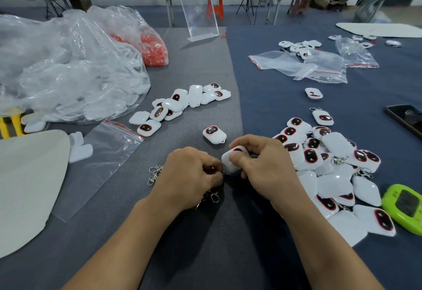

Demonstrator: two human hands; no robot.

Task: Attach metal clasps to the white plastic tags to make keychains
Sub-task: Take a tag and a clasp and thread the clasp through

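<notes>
Just below the middle of the frame, the right hand [265, 164] grips a white, rounded-square plastic tag with a red-rimmed dark window [229, 159], thumb pressed on its near face and fingers curled over its top. The left hand [191, 175] meets the tag's left edge with its fingers curled tightly together. Whatever they pinch is hidden, so I cannot tell whether this hand holds a clasp. Loose silver metal clasps [155, 174] lie on the grey felt mat [194, 61] just left of that hand, and more clasps [212, 197] show beneath its wrist. One single white tag [214, 134] lies face up just above the hands. Further up, at the centre, sits a small cluster of white tags [180, 104]. At the right, touching the right hand's knuckles, a heaped pile of white tags fitted with clasps [331, 171] spreads over the dark blue cloth [274, 79]. A bright green plastic device with a dark screen [404, 207] lies at the pile's lower right edge, and a black phone [406, 118] is at the right border. In the upper left are a large clear plastic bag of white pieces [68, 68] and a clear bag of orange-red pieces [153, 47]. A flat clear zip bag [102, 159] lies at the lower left.
</notes>
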